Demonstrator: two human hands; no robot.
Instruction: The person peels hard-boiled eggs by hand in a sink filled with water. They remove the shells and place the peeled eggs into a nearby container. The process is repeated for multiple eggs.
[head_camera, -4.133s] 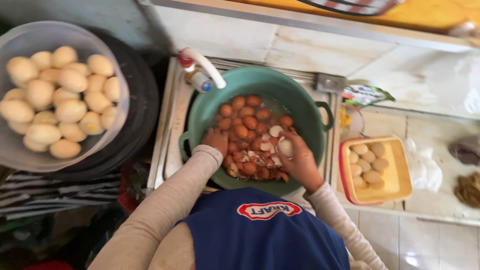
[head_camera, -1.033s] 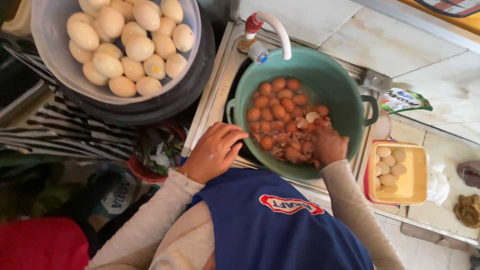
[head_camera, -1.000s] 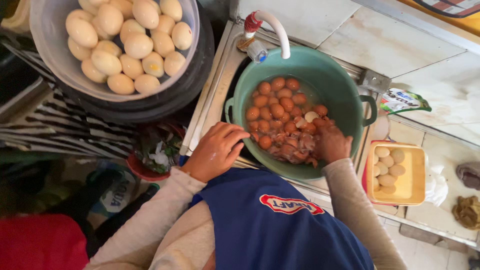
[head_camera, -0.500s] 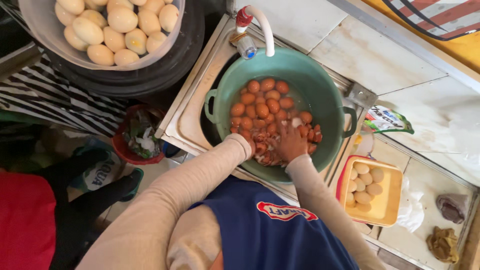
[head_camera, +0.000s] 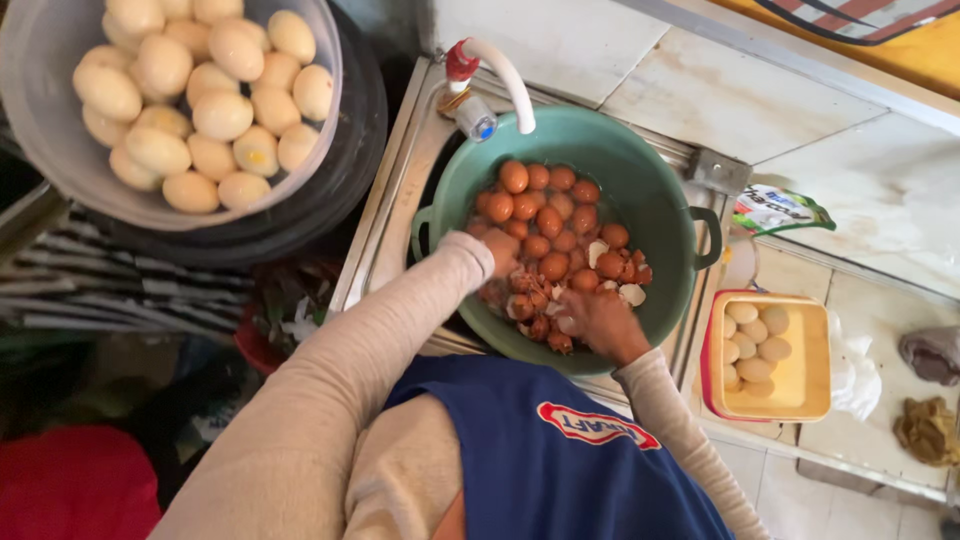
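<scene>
Brown eggs (head_camera: 545, 215), wet, heaped in green basin (head_camera: 660, 200), shell bits.

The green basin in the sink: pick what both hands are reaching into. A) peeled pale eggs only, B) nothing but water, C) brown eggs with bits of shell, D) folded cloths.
C: the green basin holds brown eggs and shell fragments, with the left hand and the right hand both down among them.
</scene>
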